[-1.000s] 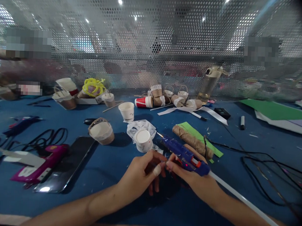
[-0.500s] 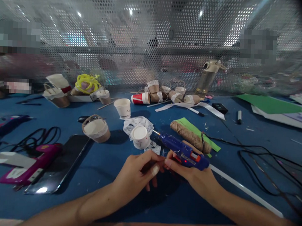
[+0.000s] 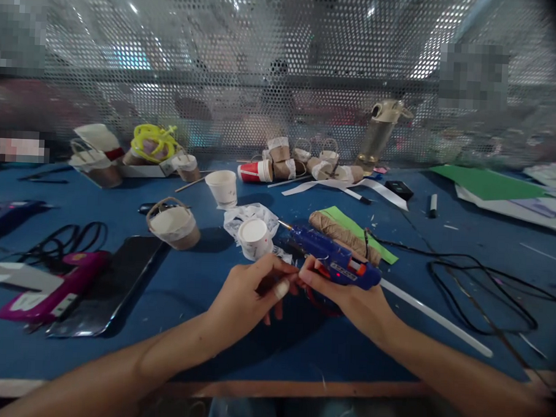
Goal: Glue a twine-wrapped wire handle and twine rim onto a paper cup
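My right hand (image 3: 352, 298) is closed around a blue glue gun (image 3: 320, 247). Its nozzle points away to the left, a red light glows on it, and a long white glue stick (image 3: 434, 317) extends from the back. Thumb and fingertips of my left hand (image 3: 244, 290) are pinched together, meeting my right fingertips; anything between them is too small to make out. Just beyond the hands, an upside-down white paper cup (image 3: 253, 238) sits against crumpled white lacy material (image 3: 234, 222). To its left stands a small twine-wrapped cup with a handle (image 3: 189, 238).
A twine roll (image 3: 336, 229) lies on green paper (image 3: 387, 250) behind the glue gun. At left are a phone (image 3: 113, 287) and a magenta glue gun (image 3: 79, 280). Black cable (image 3: 483, 260) loops at right. Small cups, a red cup (image 3: 252, 170) and a bottle (image 3: 377, 136) line the back.
The view has tipped down slightly, so the table's front edge shows more and things sit higher. My hands stay together, with the glue gun still in my right hand.
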Demonstrator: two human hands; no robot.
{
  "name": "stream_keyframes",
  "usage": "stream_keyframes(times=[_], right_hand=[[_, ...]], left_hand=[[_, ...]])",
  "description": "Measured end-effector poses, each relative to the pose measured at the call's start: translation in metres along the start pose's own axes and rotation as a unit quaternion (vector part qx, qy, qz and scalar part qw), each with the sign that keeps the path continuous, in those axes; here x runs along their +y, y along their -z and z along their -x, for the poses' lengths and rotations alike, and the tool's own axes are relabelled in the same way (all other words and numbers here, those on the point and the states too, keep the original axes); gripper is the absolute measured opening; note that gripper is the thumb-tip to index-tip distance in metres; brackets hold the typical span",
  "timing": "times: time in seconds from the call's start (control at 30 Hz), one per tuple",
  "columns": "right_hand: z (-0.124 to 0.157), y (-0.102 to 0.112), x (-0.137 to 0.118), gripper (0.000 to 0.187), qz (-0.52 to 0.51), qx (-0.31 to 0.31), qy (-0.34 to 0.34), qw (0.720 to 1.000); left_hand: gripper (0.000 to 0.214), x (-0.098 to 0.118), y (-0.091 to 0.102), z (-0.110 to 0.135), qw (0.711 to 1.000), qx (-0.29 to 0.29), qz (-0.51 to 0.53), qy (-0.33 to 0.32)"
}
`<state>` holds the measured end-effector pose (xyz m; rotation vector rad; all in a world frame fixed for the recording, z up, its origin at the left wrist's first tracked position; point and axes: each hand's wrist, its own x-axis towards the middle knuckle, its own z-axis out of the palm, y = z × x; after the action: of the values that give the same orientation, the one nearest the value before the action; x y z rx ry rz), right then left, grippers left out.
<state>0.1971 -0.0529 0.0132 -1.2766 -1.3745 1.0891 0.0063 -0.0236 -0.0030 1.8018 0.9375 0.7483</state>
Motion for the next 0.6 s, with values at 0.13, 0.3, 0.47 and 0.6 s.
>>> stream_keyframes(times=[0.13, 0.3, 0.47, 0.6], right_hand=[[0.002, 0.002, 0.005, 0.014, 0.003, -0.012, 0.016, 1.0], [0.005, 0.003, 0.011, 0.011, 0.003, -0.002, 0.01, 1.0], [0.007, 0.002, 0.011, 0.014, -0.005, 0.032, 0.001, 0.999], [0.007, 0.002, 0.011, 0.011, -0.006, 0.02, 0.004, 1.0]], left_hand=[[0.014, 0.0, -0.001, 0.001, 1.0, -0.007, 0.007, 0.006], [0.013, -0.003, 0.001, 0.001, 0.999, -0.013, -0.04, -0.01], [0.011, -0.002, 0.003, 0.0, 0.989, 0.018, -0.131, -0.065], [0.01, 0.0, 0.005, -0.001, 0.975, 0.035, -0.181, -0.121]])
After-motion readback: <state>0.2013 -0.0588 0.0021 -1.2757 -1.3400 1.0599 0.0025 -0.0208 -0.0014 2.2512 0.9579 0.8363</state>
